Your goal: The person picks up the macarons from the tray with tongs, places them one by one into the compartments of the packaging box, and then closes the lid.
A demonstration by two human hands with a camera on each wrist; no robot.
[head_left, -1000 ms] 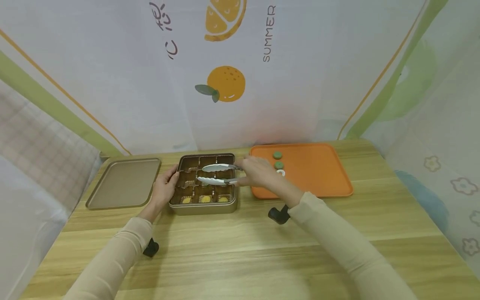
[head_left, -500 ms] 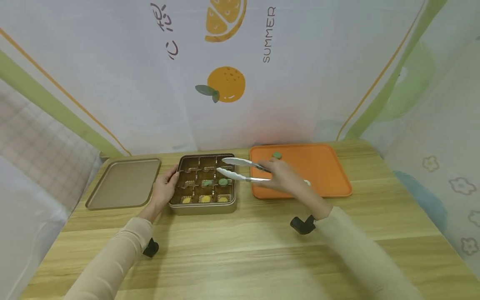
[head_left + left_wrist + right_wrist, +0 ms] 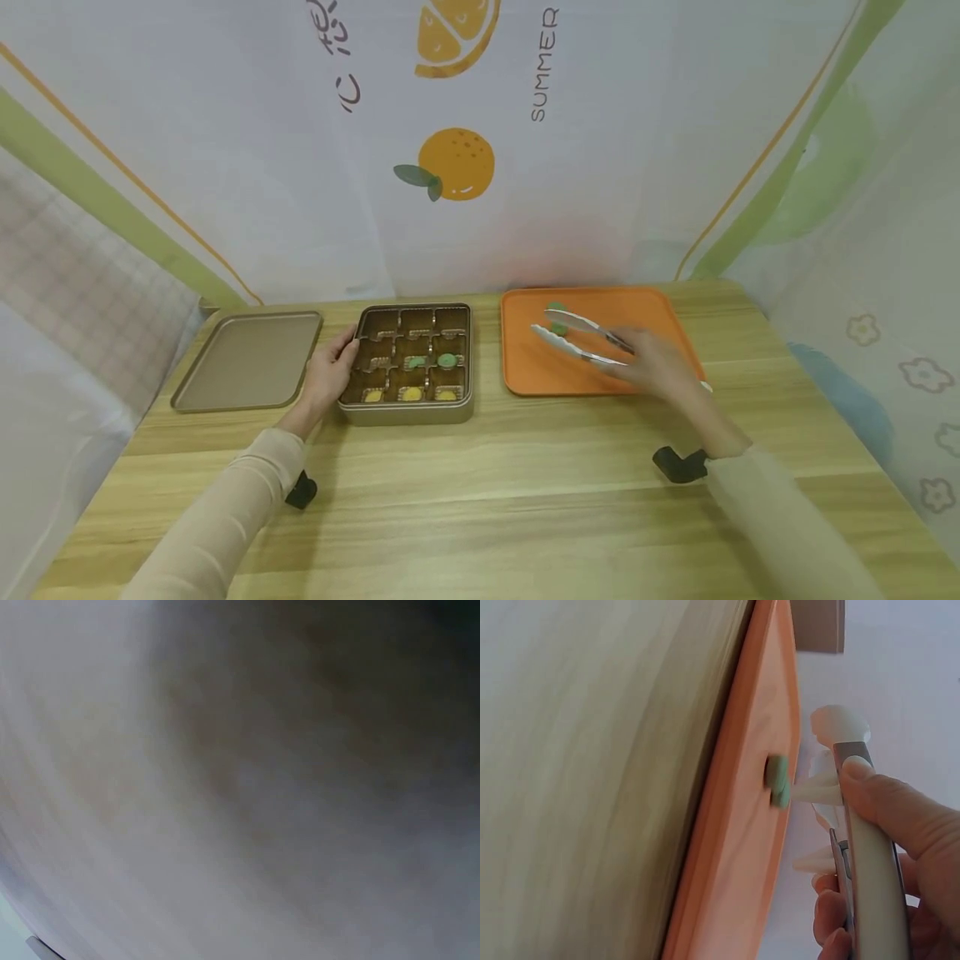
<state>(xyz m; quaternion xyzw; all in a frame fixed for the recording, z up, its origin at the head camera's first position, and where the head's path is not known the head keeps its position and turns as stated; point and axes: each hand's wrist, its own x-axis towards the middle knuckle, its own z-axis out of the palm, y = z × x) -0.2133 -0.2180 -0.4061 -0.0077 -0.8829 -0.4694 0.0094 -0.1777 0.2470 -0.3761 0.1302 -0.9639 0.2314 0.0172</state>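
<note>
My left hand holds the left side of a bronze-coloured box whose brown insert is divided into several compartments. Yellow round pieces lie in the front row. The middle row has a green round piece at right and another green piece in the centre. In my right hand is a pair of tongs, their white tips spread apart with nothing between them. The tips are over an orange tray, close to two green round pieces on it. The left wrist view is only a blur.
A flat bronze-coloured tray lies left of the box. The wooden table ends at a printed curtain behind. Black wrist mounts project below both forearms.
My right hand has carried the tongs rightward from above the box to the orange tray. The green piece in the middle row's right compartment has come into sight. My left hand stays on the box.
</note>
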